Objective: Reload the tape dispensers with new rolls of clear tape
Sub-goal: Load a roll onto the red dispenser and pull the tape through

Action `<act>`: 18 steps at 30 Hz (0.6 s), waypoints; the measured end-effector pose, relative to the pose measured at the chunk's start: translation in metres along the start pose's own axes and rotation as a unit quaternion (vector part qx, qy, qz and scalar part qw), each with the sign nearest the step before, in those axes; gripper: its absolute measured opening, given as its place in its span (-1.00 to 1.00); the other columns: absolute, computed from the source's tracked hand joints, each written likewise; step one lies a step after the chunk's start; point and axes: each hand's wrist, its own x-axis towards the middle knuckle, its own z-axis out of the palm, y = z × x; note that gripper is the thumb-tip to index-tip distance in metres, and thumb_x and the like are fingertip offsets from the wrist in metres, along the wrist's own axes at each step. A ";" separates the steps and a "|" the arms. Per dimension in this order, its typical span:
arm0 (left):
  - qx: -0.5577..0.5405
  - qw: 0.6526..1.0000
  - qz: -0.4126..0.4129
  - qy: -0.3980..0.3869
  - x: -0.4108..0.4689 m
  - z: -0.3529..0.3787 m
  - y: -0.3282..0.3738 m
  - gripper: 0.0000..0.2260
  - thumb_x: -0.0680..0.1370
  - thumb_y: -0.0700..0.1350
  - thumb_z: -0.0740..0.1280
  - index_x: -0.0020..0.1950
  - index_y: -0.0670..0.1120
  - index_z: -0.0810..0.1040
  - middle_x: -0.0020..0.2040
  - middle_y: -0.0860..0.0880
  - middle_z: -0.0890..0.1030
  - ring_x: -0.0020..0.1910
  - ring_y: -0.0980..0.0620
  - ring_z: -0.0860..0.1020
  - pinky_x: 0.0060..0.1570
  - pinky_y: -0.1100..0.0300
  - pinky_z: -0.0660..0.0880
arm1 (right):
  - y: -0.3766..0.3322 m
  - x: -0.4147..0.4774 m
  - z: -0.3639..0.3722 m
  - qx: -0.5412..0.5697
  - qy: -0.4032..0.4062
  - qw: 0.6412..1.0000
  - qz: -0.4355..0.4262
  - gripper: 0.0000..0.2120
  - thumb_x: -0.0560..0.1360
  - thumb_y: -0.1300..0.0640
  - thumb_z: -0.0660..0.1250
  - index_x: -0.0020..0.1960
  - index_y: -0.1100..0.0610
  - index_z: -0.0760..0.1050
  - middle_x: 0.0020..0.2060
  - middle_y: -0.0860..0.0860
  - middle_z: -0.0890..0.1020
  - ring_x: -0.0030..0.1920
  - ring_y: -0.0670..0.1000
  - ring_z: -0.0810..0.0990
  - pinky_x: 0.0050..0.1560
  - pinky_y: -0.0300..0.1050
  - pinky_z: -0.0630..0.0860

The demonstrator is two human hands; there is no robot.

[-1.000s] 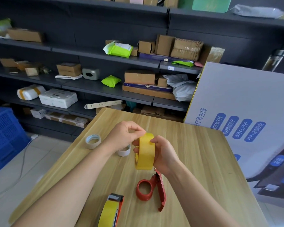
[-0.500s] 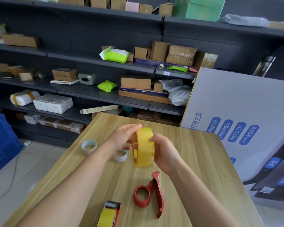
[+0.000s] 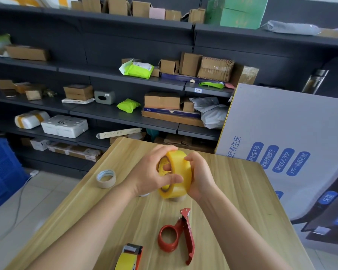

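Tape roll [image 3: 179,172] sits gripped between both hands above the worktop [image 3: 232,191]: left hand [image 3: 150,172] hooks a finger into the core, right hand [image 3: 200,176] cups the rim, likely hunting the loose end. Empty red dispenser [image 3: 174,236] waits just below the wrists.

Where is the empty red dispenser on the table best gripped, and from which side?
Probably by its long handle, from above and from the right. The red dispenser lies flat on the table; the handle runs along its right edge toward the person, away from the cutter at the far end.
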 end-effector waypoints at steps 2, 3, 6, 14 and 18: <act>-0.021 1.000 -0.016 0.009 0.002 0.001 0.002 -0.36 0.24 0.33 0.41 0.26 0.17 0.42 0.18 0.17 0.45 0.11 0.24 0.48 0.03 0.40 0.44 | -0.002 -0.002 0.000 0.007 -0.028 1.000 0.006 -0.62 0.44 0.15 0.07 -0.04 0.33 0.60 -0.19 0.20 0.68 -0.23 0.16 0.62 -0.09 0.09 0.54; -0.037 0.999 -0.032 0.017 0.003 0.001 0.002 -0.40 0.24 0.33 0.40 0.23 0.18 0.44 0.16 0.17 0.47 0.09 0.22 0.50 0.02 0.35 0.47 | -0.003 -0.003 0.001 0.013 -0.042 0.999 0.007 -0.61 0.41 0.17 0.08 -0.02 0.34 0.59 -0.16 0.20 0.68 -0.21 0.16 0.63 -0.10 0.07 0.56; -0.141 0.982 -0.120 0.047 0.005 0.001 0.001 -0.42 0.24 0.31 0.37 0.20 0.13 0.50 0.05 0.07 0.55 0.01 0.12 0.58 -0.04 0.16 0.59 | -0.001 -0.004 0.003 0.010 -0.073 0.997 0.003 -0.55 0.39 0.23 0.09 0.17 0.41 0.52 -0.10 0.25 0.66 -0.22 0.16 0.67 -0.19 -0.01 0.62; -0.287 0.941 -0.171 0.053 0.004 -0.005 0.002 -0.49 0.25 0.19 0.43 0.16 0.07 0.54 0.03 -0.07 0.57 -0.03 -0.01 0.59 -0.14 0.11 0.60 | 0.004 -0.007 0.003 -0.093 -0.108 0.984 -0.104 -0.62 0.32 0.24 0.15 0.05 0.29 0.58 -0.12 0.24 0.66 -0.16 0.16 0.69 -0.18 -0.01 0.60; -0.219 0.968 -0.115 0.033 0.001 -0.010 -0.002 -0.45 0.24 0.15 0.49 0.19 0.10 0.48 0.13 -0.07 0.56 0.11 -0.07 0.55 0.09 -0.02 0.57 | 0.010 -0.005 0.006 -0.122 -0.050 0.982 -0.134 -0.73 0.39 0.16 0.20 -0.03 0.27 0.57 -0.18 0.21 0.66 -0.18 0.20 0.67 -0.17 -0.01 0.57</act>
